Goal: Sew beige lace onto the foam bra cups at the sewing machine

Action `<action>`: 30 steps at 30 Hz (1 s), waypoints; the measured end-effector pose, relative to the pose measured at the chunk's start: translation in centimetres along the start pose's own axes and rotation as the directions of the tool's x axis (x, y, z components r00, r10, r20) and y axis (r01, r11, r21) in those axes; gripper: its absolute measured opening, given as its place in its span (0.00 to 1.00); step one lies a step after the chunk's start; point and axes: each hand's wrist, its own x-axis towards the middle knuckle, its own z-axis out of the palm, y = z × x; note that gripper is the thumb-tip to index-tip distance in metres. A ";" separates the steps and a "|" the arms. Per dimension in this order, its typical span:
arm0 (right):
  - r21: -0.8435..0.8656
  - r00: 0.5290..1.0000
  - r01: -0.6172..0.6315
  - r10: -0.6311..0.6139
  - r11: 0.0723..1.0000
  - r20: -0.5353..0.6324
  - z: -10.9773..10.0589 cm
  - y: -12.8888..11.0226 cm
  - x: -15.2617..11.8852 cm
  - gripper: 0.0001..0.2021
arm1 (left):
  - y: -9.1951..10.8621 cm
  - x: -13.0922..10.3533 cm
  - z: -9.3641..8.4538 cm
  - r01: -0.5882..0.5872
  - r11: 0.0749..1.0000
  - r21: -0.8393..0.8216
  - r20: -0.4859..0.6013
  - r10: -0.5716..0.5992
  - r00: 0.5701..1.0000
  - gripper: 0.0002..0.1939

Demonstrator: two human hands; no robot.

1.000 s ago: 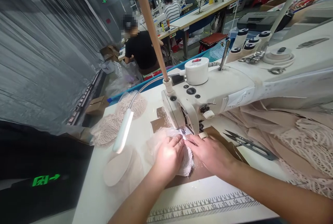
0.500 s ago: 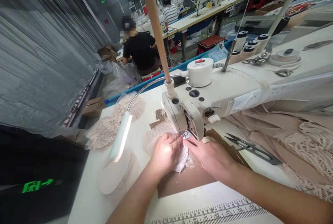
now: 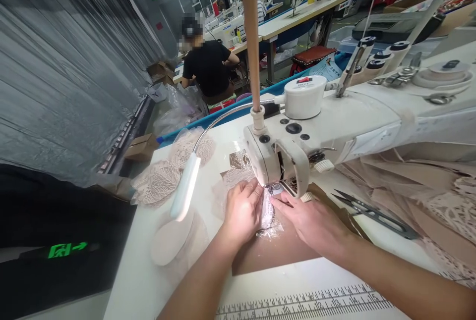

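At the sewing machine head (image 3: pixel 269 154), a pale lace piece (image 3: pixel 267 213) lies under the needle area, its near end showing between my hands. My left hand (image 3: pixel 243 211) presses on the lace from the left, fingers bent and close together. On the other side, my right hand (image 3: pixel 316 221) has its thumb and forefinger at the lace's right edge, close to the presser foot (image 3: pixel 275 187). Sheer fabric spreads out left of my left fingers. Beneath both hands is a brown sheet (image 3: pixel 267 258). The needle tip is hidden.
Black thread snips (image 3: pixel 377 213) lie right of my right hand, beside lace fabric (image 3: pixel 446 211). Lace pieces (image 3: pixel 156 181) and round beige pads (image 3: pixel 173 240) sit left, under a lit lamp (image 3: pixel 186 188). A printed ruler (image 3: pixel 305 305) runs along the front. Another person (image 3: pixel 206 67) sits beyond the table.
The lace has moved farther in under the machine head, with less of its near end showing. My hands stay beside it. The view has shifted, so the scene appears farther right.
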 end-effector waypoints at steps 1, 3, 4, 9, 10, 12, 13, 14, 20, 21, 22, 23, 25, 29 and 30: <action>0.009 1.000 0.011 -0.011 1.000 -0.006 0.2 0.1 -0.1 0.23 | -0.1 -0.1 0.1 0.018 1.000 0.015 -0.002 -0.018 1.000 0.14; 0.024 0.999 0.031 -0.031 0.999 -0.017 0.6 0.3 -0.3 0.23 | -0.3 -0.4 0.4 0.061 0.997 0.038 -0.006 -0.060 0.998 0.16; 0.028 0.999 0.039 -0.039 0.999 -0.024 0.8 0.4 -0.4 0.23 | -0.5 -0.5 0.4 0.086 0.995 0.044 -0.004 -0.086 0.996 0.17; 0.111 0.998 0.060 -0.056 0.992 -0.039 1.2 0.7 -0.8 0.22 | -1.2 -1.0 -0.8 0.211 0.977 -0.030 0.083 -0.208 0.975 0.19; 0.152 0.998 0.065 -0.060 0.986 -0.031 1.1 0.8 -0.9 0.22 | -1.1 -1.3 -1.4 0.200 0.976 -0.091 0.136 -0.187 0.973 0.20; 0.237 0.996 0.084 -0.082 0.968 -0.021 0.8 1.0 -0.9 0.20 | -0.7 -2.2 -2.6 0.104 0.959 -0.265 0.270 -0.030 0.962 0.18; 0.274 0.996 0.094 -0.092 0.957 -0.020 0.6 1.0 -0.9 0.18 | -0.2 -2.7 -3.2 0.030 0.930 -0.367 0.323 0.096 0.942 0.17; 0.305 0.995 0.101 -0.098 0.947 -0.023 0.4 1.1 -0.9 0.17 | 0.2 -3.2 -3.8 -0.039 0.888 -0.459 0.341 0.216 0.915 0.16; 0.421 0.996 0.090 -0.089 0.903 -0.023 -0.1 1.3 -0.9 0.15 | 2.4 -5.6 -5.1 0.018 0.870 -0.493 0.179 0.082 0.980 0.16; 0.429 0.995 0.092 -0.093 0.898 -0.018 -0.1 1.3 -1.0 0.15 | 2.5 -5.6 -4.9 0.058 0.893 -0.447 0.194 0.034 0.980 0.16; 0.435 0.995 0.097 -0.100 0.895 -0.018 -0.1 1.3 -1.0 0.15 | 2.5 -5.4 -4.7 0.077 0.917 -0.391 0.215 0.010 0.976 0.18; 0.436 0.994 0.106 -0.109 0.894 -0.019 -0.1 1.3 -1.0 0.15 | 2.5 -5.2 -4.3 0.074 0.940 -0.332 0.238 0.007 0.971 0.20; 0.408 0.991 0.127 -0.131 0.904 -0.018 -0.2 1.3 -1.0 0.15 | 2.3 -4.3 -3.5 0.015 0.974 -0.226 0.275 0.049 0.960 0.24; 0.172 0.993 0.096 -0.106 0.980 0.048 0.0 1.2 -0.9 0.16 | 1.7 -2.3 -2.2 -0.101 0.981 -0.164 0.282 0.144 0.949 0.26; 0.112 0.994 0.081 -0.088 0.990 0.060 0.0 1.1 -0.9 0.16 | 1.6 -2.0 -2.1 -0.112 0.980 -0.164 0.276 0.155 0.948 0.26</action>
